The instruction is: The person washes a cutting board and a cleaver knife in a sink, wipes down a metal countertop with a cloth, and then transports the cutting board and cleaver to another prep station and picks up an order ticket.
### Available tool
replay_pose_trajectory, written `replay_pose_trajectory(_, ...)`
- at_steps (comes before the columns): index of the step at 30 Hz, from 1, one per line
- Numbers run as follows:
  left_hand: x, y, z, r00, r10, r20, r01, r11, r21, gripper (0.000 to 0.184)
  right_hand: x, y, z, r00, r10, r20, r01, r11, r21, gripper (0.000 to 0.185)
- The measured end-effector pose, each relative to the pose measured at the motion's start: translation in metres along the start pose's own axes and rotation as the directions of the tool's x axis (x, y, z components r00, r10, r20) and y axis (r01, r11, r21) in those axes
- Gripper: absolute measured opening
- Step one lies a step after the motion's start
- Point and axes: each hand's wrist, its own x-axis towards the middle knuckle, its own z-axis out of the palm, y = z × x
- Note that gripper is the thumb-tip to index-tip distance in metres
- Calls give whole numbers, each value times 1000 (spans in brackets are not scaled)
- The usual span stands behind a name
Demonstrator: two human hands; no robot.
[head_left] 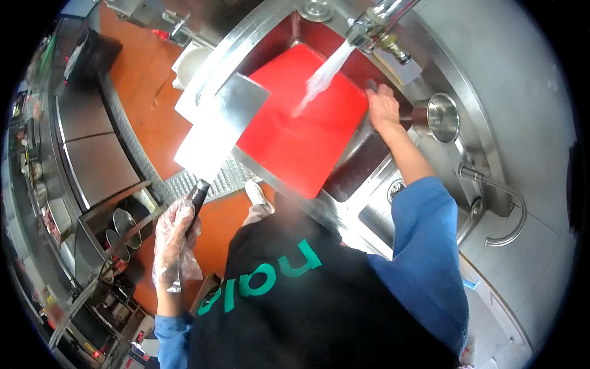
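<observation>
A thin plastic glove covers my left hand (175, 237), which is closed around the black handle of a broad-bladed cleaver (212, 138). Its shiny blade points up toward the sink, overlapping the left edge of a red cutting board (307, 123). The board lies slanted in the sink basin, and a stream of water (326, 77) falls onto it. At the board's right corner is my bare right hand (384, 109), fingers curled against the edge. Something small and dark grey shows by its fingertips, too little to name.
The faucet (369, 34) juts over the sink (362, 163). A steel pot (442, 117) stands on the right ledge, above a curved metal spout (513, 212). Orange floor (144, 92) and a kitchen counter (98, 166) lie to the left. A white container (192, 64) is beside the sink.
</observation>
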Motion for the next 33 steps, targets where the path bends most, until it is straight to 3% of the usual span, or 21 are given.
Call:
replay_pose_trajectory(2,-7,-2,1,1000,-16,17,16,1000,-16,44,-16,-40,-25,957,-235,-169,248,967,62,20)
replay_pose_trajectory(4,-4,-4,0,999,-19,43,21,999,-39,46,-38,-73,-43,951,-276,-137,299,935,192,13)
replay_pose_trajectory(6,-9,-5,-5,999,-28,36,29,999,-41,47,-44,-60,-24,979,-205,-7,205,978,-23,16)
replay_pose_trajectory(8,-14,-2,-6,999,-38,24,39,998,-41,47,-51,-31,-15,949,-23,315,83,980,-180,19)
replay_pose_trajectory(9,-13,-1,-5,999,-31,14,31,998,-49,45,-60,-24,-13,959,-71,275,130,971,-202,19)
replay_pose_trajectory(10,-13,-1,-4,1000,-30,3,30,998,-58,43,-64,-30,-22,968,-169,184,168,986,20,18)
replay_pose_trajectory(12,-18,-6,-5,999,-53,3,53,997,-65,38,-82,-54,-40,961,-276,-31,260,855,448,16)
replay_pose_trajectory(15,-12,-15,-6,999,-45,21,46,996,-77,30,-98,-83,-24,943,-320,-88,297,698,652,9)
replay_pose_trajectory(19,-16,-20,-4,999,-31,11,32,997,-66,30,-99,-88,-18,926,-348,-148,364,708,605,3)
replay_pose_trajectory(22,-18,-22,-2,999,-46,12,47,996,-75,31,-91,-91,-20,901,-427,-81,411,776,478,4)
replay_pose_trajectory(25,-24,-26,2,999,-40,3,40,995,-91,31,-81,-99,-27,825,-558,-88,559,783,272,6)
replay_pose_trajectory(28,-26,-35,-3,1000,-6,22,8,995,-95,30,-57,-107,-29,937,-312,157,162,786,597,6)
replay_pose_trajectory(29,-29,-34,-2,1000,-6,14,7,995,-99,30,-40,-108,-32,928,-239,286,-130,511,849,8)
replay_pose_trajectory(30,-32,-34,-2,1000,-8,9,9,995,-100,29,-23,-110,-37,876,-221,430,-410,130,903,10)
replay_pose_trajectory(32,-35,-35,1,999,-41,-29,37,992,-122,29,2,-120,-53,887,-237,396,-461,-441,770,11)
replay_pose_trajectory(33,-35,-36,3,998,-52,-47,45,990,-134,28,17,-125,-49,876,-290,386,-483,-492,725,12)
